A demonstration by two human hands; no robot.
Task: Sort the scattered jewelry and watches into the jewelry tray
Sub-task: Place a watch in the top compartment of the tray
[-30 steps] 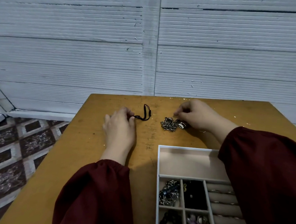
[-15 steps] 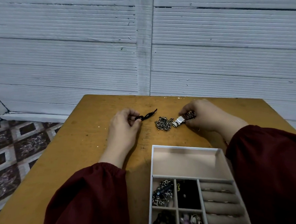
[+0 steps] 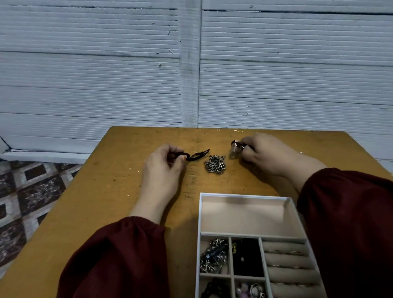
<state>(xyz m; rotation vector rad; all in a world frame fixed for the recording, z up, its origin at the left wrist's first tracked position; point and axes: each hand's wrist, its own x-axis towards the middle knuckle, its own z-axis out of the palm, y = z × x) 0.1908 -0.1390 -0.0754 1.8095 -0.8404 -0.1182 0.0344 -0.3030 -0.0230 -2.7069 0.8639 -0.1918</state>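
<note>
Since a moment ago my right hand has pulled the silvery metal piece clear of the chain heap, with my fingers curled round it. My left hand pinches the black cord just beside the heap. The jewelry tray sits nearer me on the scuffed wooden table — my right sleeve hides its right edge. Beyond are a ribbed white wall and patterned floor tiles.

Single head view, looking forward and down over table (wide-angle), wall behind, hands close.
</note>
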